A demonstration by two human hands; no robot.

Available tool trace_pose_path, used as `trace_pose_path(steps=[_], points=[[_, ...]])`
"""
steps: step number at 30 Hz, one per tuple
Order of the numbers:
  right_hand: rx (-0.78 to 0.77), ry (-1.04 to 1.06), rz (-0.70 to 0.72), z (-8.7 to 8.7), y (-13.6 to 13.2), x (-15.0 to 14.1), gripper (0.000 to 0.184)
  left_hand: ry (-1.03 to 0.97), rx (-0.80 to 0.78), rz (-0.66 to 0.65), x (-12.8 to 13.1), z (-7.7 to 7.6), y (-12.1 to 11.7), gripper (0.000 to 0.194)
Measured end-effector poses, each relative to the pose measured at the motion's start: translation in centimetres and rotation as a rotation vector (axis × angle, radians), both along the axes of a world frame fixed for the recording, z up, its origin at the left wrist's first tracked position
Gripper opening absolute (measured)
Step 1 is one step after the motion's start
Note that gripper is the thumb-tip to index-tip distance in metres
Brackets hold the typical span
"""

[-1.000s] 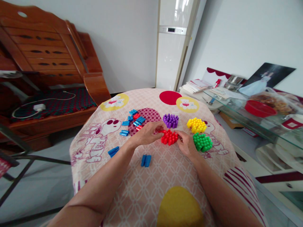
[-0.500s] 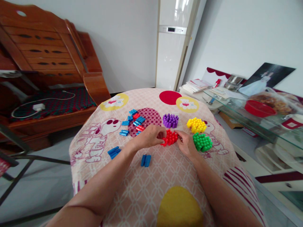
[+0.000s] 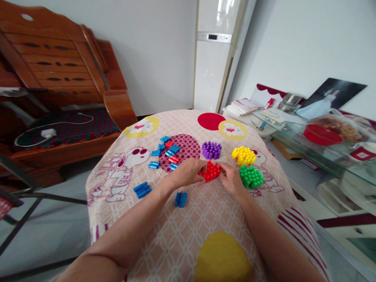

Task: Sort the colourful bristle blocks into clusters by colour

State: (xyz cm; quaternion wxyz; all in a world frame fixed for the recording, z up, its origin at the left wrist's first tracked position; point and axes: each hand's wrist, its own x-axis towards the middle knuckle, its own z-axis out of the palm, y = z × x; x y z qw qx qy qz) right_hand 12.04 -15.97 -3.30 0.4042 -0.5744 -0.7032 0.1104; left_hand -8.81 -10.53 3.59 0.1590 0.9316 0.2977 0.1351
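1. Red peg cluster (image 3: 212, 172) stands upright on the cloth-covered counter (image 3: 164, 243), near the middle, between the two hands.
2. Left hand (image 3: 188, 172): fingers curled in at the cluster's left side. Cannot tell whether they pinch a single peg or only press.
3. Right hand (image 3: 231, 179): fingers bent against the right side, partly hidden; cannot tell whether they grip. Judgement: contact from both sides steadies the pegs and squeezes them into a tight block.
4. Purple peg cluster (image 3: 211, 150) stands just beyond the red; yellow peg cluster (image 3: 243, 156) and green peg cluster (image 3: 251, 177) stand to the right. Likely grouped by colour so that each set reads separately.
5. Blue pegs (image 3: 181, 199) lie flat, this pair nearer the wearer, others scattered left. Red pegs (image 3: 174, 159) lie among the far-left ones. Lying flat probably stops them toppling.
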Motion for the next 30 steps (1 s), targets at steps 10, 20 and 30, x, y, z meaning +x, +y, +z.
trace_pose_path(steps=[10,20,30], points=[[0.01,-0.05,-0.041,-0.5,0.2,0.3,0.049,-0.152,0.161,0.584,-6.1,-1.7,7.4,0.032],[0.007,-0.076,-0.033,-0.5,0.2,0.5,0.051,0.21,0.118,0.723,-6.4,-3.4,9.4,0.039],[-0.003,-0.065,-0.03,-0.2,0.1,0.3,0.049,0.1,0.055,0.683,-7.3,-3.7,9.9,0.033]])
